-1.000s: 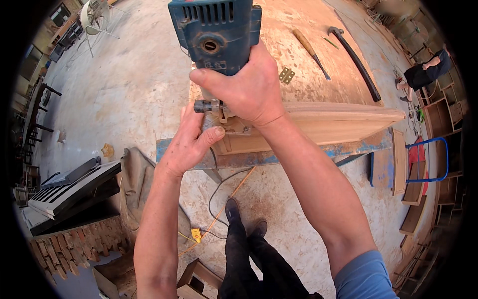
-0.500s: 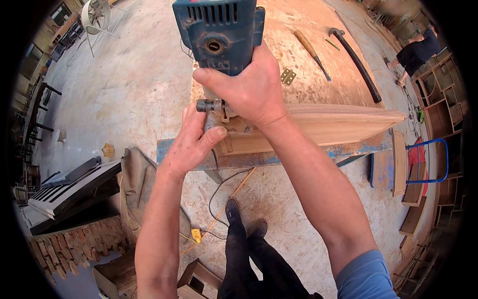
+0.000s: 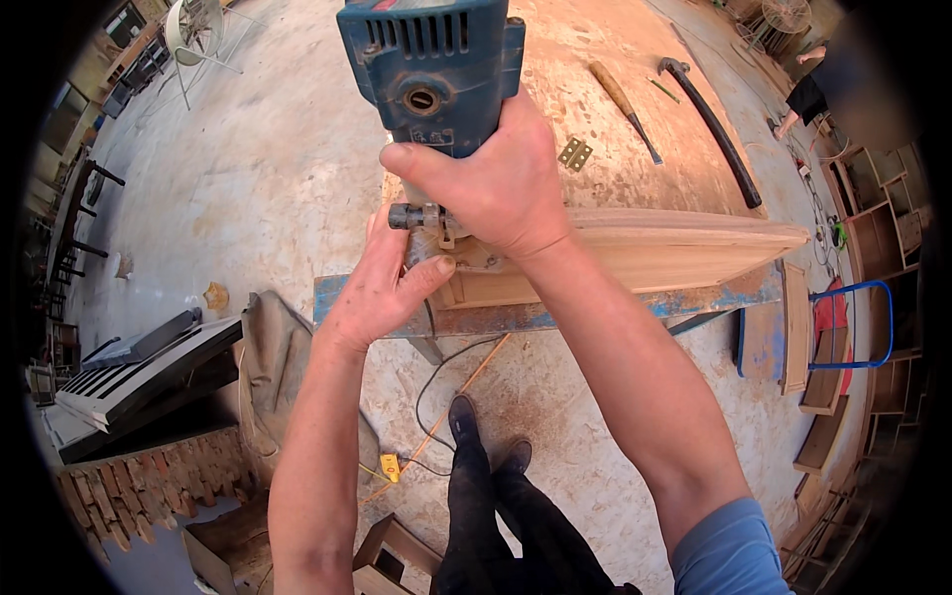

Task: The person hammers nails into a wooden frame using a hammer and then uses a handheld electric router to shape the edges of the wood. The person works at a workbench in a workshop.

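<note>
My right hand (image 3: pixel 496 183) is wrapped round the lower body of a blue trim router (image 3: pixel 426 64), thumb pointing left. The router stands upright on the top edge of a wooden cabinet door (image 3: pixel 674 253), near the door's left end. At the router's base, my left hand (image 3: pixel 382 297) grips with its thumb on the near side and its fingers on the far side. The bit is hidden. Beyond the door, brass hinges (image 3: pixel 574 154), a wood-handled chisel (image 3: pixel 625 109), a green pencil (image 3: pixel 664 90) and a black-handled claw hammer (image 3: pixel 712 124) lie on the workbench (image 3: pixel 555 59).
A dark cord (image 3: pixel 420 397) runs across the floor near my feet, by a yellow socket block (image 3: pixel 391 467). To the left stand a keyboard (image 3: pixel 139 382) and a draped cloth (image 3: pixel 273 357). Wooden boards (image 3: pixel 793 327) and a blue-framed cart (image 3: pixel 883 322) are at right.
The router and my right hand have shifted very slightly left. A person in the far right background has moved toward the view's edge and is blurred.
</note>
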Tool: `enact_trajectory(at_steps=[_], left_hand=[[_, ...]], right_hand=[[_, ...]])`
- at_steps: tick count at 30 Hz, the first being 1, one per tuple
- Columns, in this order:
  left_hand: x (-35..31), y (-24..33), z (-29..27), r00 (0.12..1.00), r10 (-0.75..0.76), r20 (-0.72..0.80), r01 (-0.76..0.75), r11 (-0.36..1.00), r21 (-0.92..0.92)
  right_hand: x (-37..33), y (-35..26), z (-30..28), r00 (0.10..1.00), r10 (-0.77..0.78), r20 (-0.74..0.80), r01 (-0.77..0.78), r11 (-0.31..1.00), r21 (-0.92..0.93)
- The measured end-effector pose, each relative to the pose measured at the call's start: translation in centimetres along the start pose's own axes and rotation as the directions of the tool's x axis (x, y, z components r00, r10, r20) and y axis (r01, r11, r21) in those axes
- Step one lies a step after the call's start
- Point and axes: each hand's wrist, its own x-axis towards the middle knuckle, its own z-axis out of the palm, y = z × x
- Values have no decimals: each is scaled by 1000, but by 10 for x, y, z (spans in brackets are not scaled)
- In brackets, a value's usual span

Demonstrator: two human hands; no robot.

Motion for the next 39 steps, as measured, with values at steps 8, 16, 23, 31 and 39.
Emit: enact_trajectory(at_steps=[8,16,23,31,39], left_hand=[[2,3,1,999,-36,-4,36,999,12],[2,-2,2,1000,21,-8,-21,995,100],[6,2,2,998,60,-13,-56,977,207],[7,4,2,997,82,-11,-77,967,244],[7,0,4,992,117,-34,-106,964,243]], right_hand=[[4,1,-1,1000,-3,-15,2,1000,-15],[5,-1,-5,1000,18,-3,-18,999,-41],[5,0,-10,999,36,-4,-37,999,-40],[6,0,-12,1000,16,5,-16,999,-32],[6,1,-13,999,48,23,-48,999,-7]])
